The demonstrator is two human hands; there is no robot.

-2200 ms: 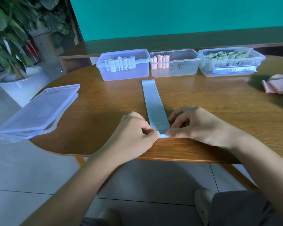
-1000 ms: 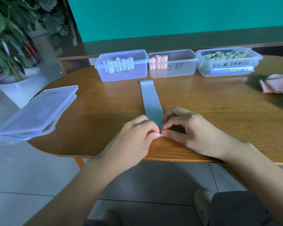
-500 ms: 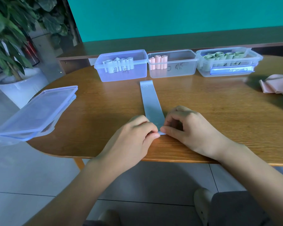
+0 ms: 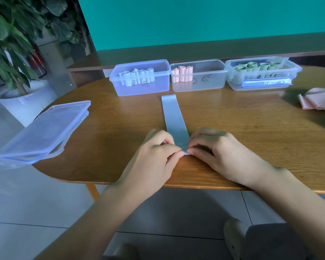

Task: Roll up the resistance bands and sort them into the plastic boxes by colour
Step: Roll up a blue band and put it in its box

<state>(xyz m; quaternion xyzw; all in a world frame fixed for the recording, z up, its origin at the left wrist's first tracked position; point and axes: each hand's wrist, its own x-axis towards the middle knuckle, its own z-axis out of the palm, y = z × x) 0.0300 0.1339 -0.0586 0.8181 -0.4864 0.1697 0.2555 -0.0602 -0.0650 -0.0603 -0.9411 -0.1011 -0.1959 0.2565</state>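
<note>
A pale blue resistance band (image 4: 174, 119) lies flat on the wooden table (image 4: 251, 132), running from the boxes toward me. My left hand (image 4: 158, 152) and my right hand (image 4: 214, 149) pinch its near end between thumbs and fingertips, one hand at each edge. At the back stand three plastic boxes in a row: the left box (image 4: 158, 87) holds pale blue rolls, the middle box (image 4: 210, 83) holds pink rolls, the right box (image 4: 293, 70) holds green rolls.
Stacked box lids (image 4: 45, 128) overhang the table's left edge. Loose pink bands (image 4: 315, 100) lie at the far right. A potted plant (image 4: 15, 53) stands on the floor to the left. The table's front edge runs just below my wrists.
Both hands have stayed at the band's near end, with the fingers shifting and curling over it. The band's far end has barely moved.
</note>
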